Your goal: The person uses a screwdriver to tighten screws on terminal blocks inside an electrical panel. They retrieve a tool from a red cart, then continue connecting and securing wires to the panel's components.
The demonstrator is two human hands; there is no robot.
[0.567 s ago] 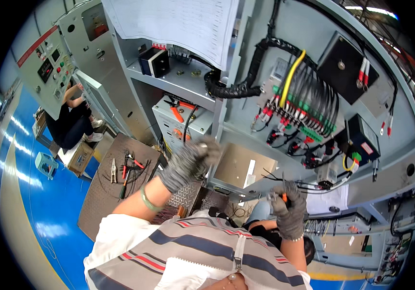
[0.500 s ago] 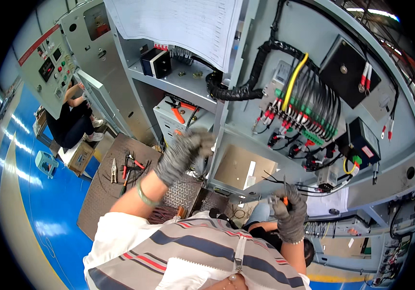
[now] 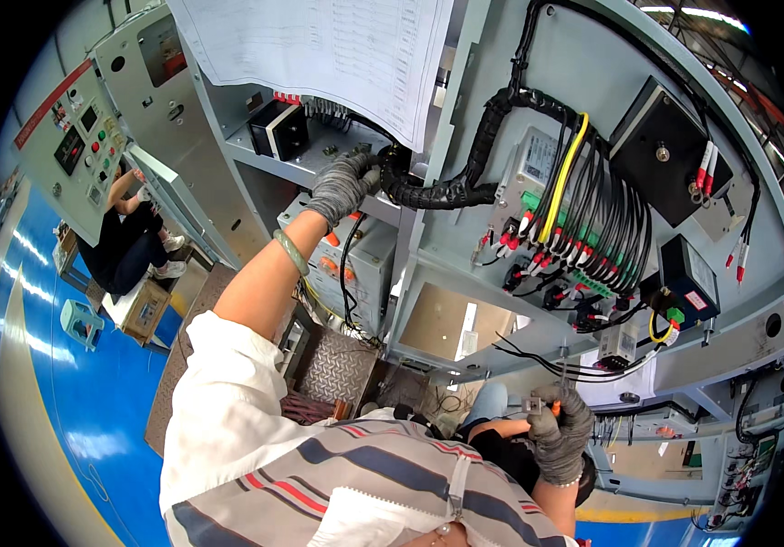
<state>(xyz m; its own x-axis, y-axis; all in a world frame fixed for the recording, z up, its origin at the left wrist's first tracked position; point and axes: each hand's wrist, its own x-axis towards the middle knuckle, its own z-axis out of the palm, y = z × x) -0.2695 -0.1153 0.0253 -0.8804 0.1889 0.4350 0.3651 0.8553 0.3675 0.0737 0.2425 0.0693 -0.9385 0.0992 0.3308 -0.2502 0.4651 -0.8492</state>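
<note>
My left hand (image 3: 344,187), in a grey glove, reaches onto the cabinet's metal shelf (image 3: 296,166). Its fingers are bent together beside small brass-coloured fasteners (image 3: 363,148); whatever lies under the fingertips is hidden. Low at the right, my gloved right hand (image 3: 563,439) is closed around a screwdriver (image 3: 556,407), its orange handle partly showing and its thin shaft pointing up. A small square metal piece (image 3: 531,404) sits at that hand's thumb and fingertips. Above it, loose black wires (image 3: 538,362) stick out from the door panel.
A paper wiring sheet (image 3: 328,55) hangs over the shelf. A thick black cable bundle (image 3: 442,193) runs to the wired terminal block (image 3: 583,237) on the right panel. Another person (image 3: 127,232) sits at the far left; someone's dark sleeve (image 3: 510,456) is below, beside my right hand.
My left hand has moved up and forward from in front of the lower box onto the shelf by the fasteners. The right hand, still holding the screwdriver, has shifted slightly down.
</note>
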